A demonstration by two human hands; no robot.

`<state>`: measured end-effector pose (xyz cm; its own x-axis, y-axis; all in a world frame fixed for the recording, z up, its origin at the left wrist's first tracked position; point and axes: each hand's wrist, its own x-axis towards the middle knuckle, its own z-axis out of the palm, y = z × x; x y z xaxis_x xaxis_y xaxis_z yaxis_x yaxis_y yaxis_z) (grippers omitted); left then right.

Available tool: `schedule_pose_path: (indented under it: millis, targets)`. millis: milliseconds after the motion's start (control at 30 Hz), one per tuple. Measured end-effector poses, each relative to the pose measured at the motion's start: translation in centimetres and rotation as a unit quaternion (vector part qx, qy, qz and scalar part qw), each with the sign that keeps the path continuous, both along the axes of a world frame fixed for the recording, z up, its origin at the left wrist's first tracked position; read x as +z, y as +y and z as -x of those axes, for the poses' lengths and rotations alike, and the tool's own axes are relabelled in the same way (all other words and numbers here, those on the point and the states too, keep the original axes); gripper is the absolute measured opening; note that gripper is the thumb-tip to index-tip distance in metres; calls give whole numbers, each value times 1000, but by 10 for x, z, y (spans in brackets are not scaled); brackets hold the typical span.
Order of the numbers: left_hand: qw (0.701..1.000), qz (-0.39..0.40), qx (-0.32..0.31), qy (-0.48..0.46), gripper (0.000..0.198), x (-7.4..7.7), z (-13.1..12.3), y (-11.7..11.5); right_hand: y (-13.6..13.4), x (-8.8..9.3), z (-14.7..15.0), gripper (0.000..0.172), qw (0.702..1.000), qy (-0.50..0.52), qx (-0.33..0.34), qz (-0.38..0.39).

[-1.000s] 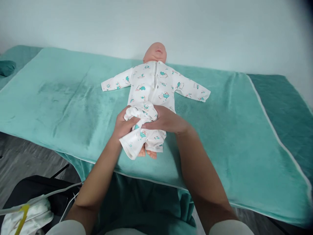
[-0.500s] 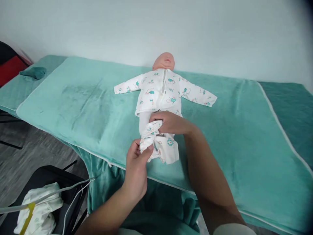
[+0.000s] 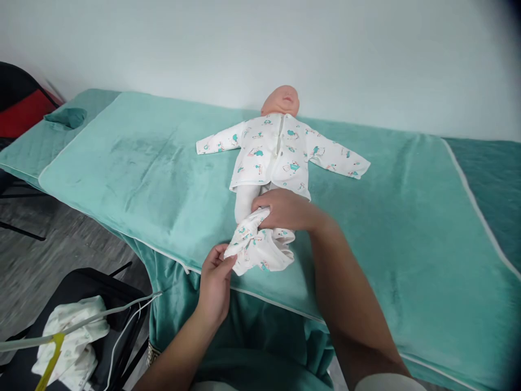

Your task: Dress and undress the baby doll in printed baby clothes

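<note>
A baby doll (image 3: 280,100) lies on its back on the green-covered bed, dressed in a white printed jacket (image 3: 266,149) with both sleeves spread out. Bunched around its lower legs are white printed baby pants (image 3: 264,250). My left hand (image 3: 215,279) pinches the pants' edge at the lower left, thumb on top. Over the doll's legs, just below the jacket hem, my right hand (image 3: 285,209) is closed on the upper part of the pants; its fingertips are partly hidden. One pale leg (image 3: 246,202) shows between hem and pants; the feet are covered.
The green bed cover (image 3: 154,163) runs along a white wall (image 3: 260,49). At the lower left, a black chair (image 3: 101,282) carries crumpled white printed cloth (image 3: 73,331). A grey cable with yellow tape (image 3: 57,347) crosses in front of it. Another chair with red (image 3: 28,114) stands far left.
My left hand has moved left and slightly down, stretching the pants' edge outward. The pants' loose part has folded and shifted. My right hand stays over the legs; the view has shifted slightly.
</note>
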<state>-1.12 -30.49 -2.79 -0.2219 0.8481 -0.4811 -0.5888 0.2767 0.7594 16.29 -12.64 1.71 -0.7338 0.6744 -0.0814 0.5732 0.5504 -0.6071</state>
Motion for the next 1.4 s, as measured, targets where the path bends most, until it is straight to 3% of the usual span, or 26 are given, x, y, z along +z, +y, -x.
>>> schedule_pose_path:
  millis: [200, 300, 433, 633, 733, 867, 1033, 1267, 1400]
  targets:
    - [994, 17, -82, 69, 27, 3, 10, 13, 0, -10, 0, 8, 999, -9, 1, -42]
    - [989, -1, -90, 116, 25, 9, 6, 11, 1, -12, -1, 9, 999, -10, -1, -31]
    - [988, -11, -104, 110, 23, 12, 5, 11, 3, -11, -3, 11, 1000, 1, -7, -4]
    - [991, -33, -126, 25, 34, -2, 16, 22, 3, -5, -6, 14, 999, 31, -9, 44]
    - [985, -60, -131, 93, 33, -11, 22, 29, 3, -3, -6, 18, 998, 42, -2, 41]
    - [956, -118, -129, 236, 21, -25, 28, 44, 2, 1, -4, 27, 1000, 30, 4, 7]
    - [919, -166, -102, 344, 14, -37, 34, 76, 0, 2, -1, 30, 1000, 12, 8, -7]
    - [849, -231, -112, 461, 21, -31, 44, 117, -3, -7, -1, 25, 997, 57, -50, -23]
    - [828, -258, -100, 487, 19, -29, 45, 139, -5, -6, 0, 25, 996, 54, -72, -20]
